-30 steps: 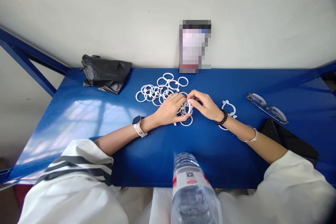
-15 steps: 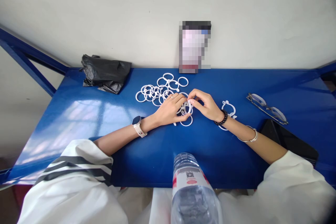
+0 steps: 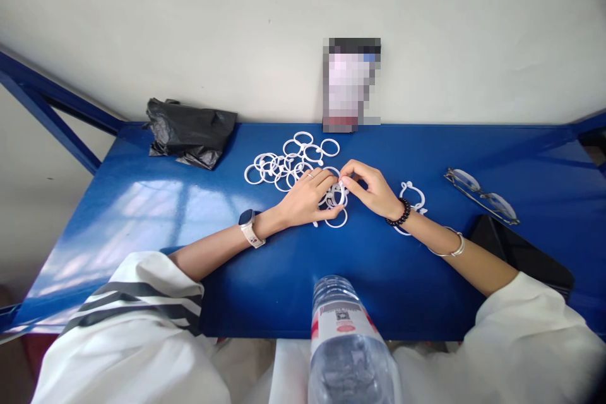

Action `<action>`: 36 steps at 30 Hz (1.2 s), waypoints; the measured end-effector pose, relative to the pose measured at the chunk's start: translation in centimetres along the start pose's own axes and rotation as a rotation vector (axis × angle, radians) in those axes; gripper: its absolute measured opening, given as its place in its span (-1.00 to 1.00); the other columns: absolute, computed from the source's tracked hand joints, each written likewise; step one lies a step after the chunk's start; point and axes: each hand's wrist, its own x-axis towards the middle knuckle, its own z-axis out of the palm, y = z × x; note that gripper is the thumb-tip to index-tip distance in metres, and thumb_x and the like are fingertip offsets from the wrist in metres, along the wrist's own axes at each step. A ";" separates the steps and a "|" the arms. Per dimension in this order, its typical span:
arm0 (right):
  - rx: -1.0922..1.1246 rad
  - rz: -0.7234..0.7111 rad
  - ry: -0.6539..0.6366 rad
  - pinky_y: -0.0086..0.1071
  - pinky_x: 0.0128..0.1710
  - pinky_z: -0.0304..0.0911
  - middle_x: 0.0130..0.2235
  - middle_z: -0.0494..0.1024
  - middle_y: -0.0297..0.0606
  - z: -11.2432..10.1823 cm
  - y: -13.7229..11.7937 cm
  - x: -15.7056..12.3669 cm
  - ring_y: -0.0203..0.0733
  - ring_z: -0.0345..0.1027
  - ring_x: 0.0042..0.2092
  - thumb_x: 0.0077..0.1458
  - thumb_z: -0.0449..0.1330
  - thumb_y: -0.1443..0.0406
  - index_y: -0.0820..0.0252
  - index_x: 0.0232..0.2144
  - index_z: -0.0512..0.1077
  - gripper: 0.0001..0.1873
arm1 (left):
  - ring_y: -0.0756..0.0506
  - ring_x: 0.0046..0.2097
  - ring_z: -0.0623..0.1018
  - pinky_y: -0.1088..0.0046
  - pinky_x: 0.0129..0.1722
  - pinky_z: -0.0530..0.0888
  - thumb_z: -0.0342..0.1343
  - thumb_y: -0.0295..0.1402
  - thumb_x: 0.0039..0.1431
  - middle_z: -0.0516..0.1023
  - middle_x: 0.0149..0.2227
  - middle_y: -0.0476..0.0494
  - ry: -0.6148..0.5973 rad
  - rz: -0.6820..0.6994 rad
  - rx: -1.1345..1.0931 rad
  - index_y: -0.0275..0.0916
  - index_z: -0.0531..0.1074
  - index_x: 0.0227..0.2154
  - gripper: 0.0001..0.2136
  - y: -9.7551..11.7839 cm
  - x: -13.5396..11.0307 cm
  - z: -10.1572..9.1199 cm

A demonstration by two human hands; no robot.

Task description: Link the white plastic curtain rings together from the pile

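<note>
Between my two hands a white plastic ring (image 3: 342, 194) is held up on the blue table. My left hand (image 3: 308, 197) grips it from the left, with thumb and fingertips closed on it. From the right, my right hand (image 3: 372, 188) pinches the top of the same ring between thumb and forefinger. Several loose white rings (image 3: 284, 164) lie overlapping behind and left of my left hand, and one ring (image 3: 336, 218) lies just below the fingers. More white rings (image 3: 413, 196), with small knobs, lie right of my right wrist, partly hidden by it.
A crumpled black plastic bag (image 3: 192, 132) lies at the back left. A blurred-out upright object (image 3: 350, 85) leans on the wall. Eyeglasses (image 3: 483, 194) and a dark flat device (image 3: 521, 259) are at the right. A clear bottle (image 3: 348, 334) stands in front of me, near the blue table's (image 3: 255, 290) edge.
</note>
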 end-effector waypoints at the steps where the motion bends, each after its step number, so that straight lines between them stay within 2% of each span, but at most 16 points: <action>1: -0.001 -0.002 -0.001 -0.42 -0.37 0.27 -0.38 0.39 -0.32 0.0 0.0 0.0 -0.30 0.29 -0.37 0.28 0.05 0.19 0.15 -0.36 0.33 -0.79 | -0.22 -0.12 0.46 0.22 -0.08 0.42 0.03 -0.12 0.22 0.49 -0.13 -0.28 0.003 0.004 0.002 -0.33 0.36 -0.14 -0.66 0.0 0.0 0.0; 36: -0.025 -0.005 -0.010 -0.42 -0.39 0.24 -0.40 0.38 -0.33 0.0 0.0 0.0 -0.31 0.27 -0.39 0.28 0.04 0.20 0.16 -0.38 0.32 -0.78 | -0.24 -0.08 0.47 0.18 -0.06 0.43 0.03 -0.12 0.22 0.49 -0.10 -0.32 -0.015 0.007 0.000 -0.34 0.36 -0.13 -0.64 0.1 0.1 -0.1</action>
